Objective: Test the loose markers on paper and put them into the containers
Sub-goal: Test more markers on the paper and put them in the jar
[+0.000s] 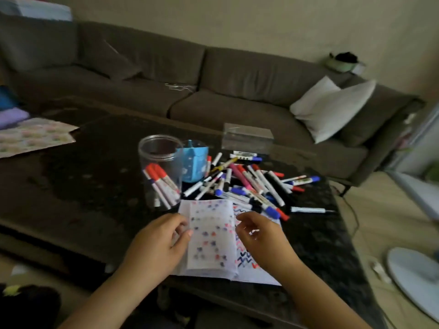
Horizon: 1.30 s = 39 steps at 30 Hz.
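While only a few red-capped white markers [159, 184] stand in the clear plastic jar [159, 162], the job looks barely begun — the big heap of loose markers with red, blue, black and pink caps [251, 186] lies across the dark stone-patterned table [83, 176] just beyond the paper. Beside the jar, the blue cup-shaped container [194, 166] and the clear rectangular box [247, 137] behind the heap show no markers inside, as far as can be seen. A white notebook covered in red and blue test scribbles [247, 257] lies at the near edge, with a thin page spotted with bled-through dots [211, 236] lifted over it. The left hand [159, 243] pinches that page's left edge between thumb and fingers; the right hand [261, 236] hovers at its right edge with fingers curled — whether it grips the paper I cannot tell. Neither hand has a marker, so nearly all testing and sorting remains.
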{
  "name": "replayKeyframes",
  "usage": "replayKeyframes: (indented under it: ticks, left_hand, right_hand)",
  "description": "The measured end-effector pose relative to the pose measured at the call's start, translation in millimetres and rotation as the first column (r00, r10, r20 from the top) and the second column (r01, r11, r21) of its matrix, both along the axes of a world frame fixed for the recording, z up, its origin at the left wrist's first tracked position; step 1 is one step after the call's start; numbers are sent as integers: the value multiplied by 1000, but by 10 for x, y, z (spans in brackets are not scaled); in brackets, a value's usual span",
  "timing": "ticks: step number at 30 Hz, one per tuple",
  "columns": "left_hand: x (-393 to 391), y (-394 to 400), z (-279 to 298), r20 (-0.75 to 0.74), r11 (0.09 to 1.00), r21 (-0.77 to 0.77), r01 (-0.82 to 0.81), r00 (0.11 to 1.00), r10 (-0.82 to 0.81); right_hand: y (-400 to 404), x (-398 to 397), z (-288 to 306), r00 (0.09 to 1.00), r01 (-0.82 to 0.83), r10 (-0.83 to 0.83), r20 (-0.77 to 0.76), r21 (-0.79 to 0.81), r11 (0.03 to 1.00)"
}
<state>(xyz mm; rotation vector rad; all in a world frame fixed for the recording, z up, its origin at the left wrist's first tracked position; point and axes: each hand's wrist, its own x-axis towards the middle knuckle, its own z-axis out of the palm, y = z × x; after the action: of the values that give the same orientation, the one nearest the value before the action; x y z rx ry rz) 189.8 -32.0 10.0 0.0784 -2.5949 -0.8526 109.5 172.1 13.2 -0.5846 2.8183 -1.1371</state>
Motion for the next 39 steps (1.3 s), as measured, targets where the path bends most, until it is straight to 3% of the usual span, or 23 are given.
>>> replayKeyframes:
  ticks: [9,15,23,25,30,35,39]
  left_hand:
    - [-651,533,-99,41,992,0,127,991,-126]
    - [-845,693,-171,122,987,12,160,980,-160]
    - [-883,747,-280,145,984,56,169,974,-176]
    - [-851,734,-270,136,981,87,171,974,-182]
    - [-732,765,-144,97,973,169,157,980,-175]
    - [-538,920,47,104,942,291,169,973,-207]
    - [-402,1010,159,178,886,441,140,955,-239]
  right_hand:
    - [701,-651,-267,948,316,-305,-88,162,935]
    - [622,-1040,-413,956,292,-276,-97,343,893]
    - [601,-1122,-542,950,302,-222,-219,473,828]
    - [658,-1061,-469,945,314,-252,-209,361,878]
    - [808,-687,-90,953,255,-271,-138,-123,959]
    - [753,-216,194,972,227,-195,130,-315,921]
    - [602,211,281,917,255,-24,399,-537,804]
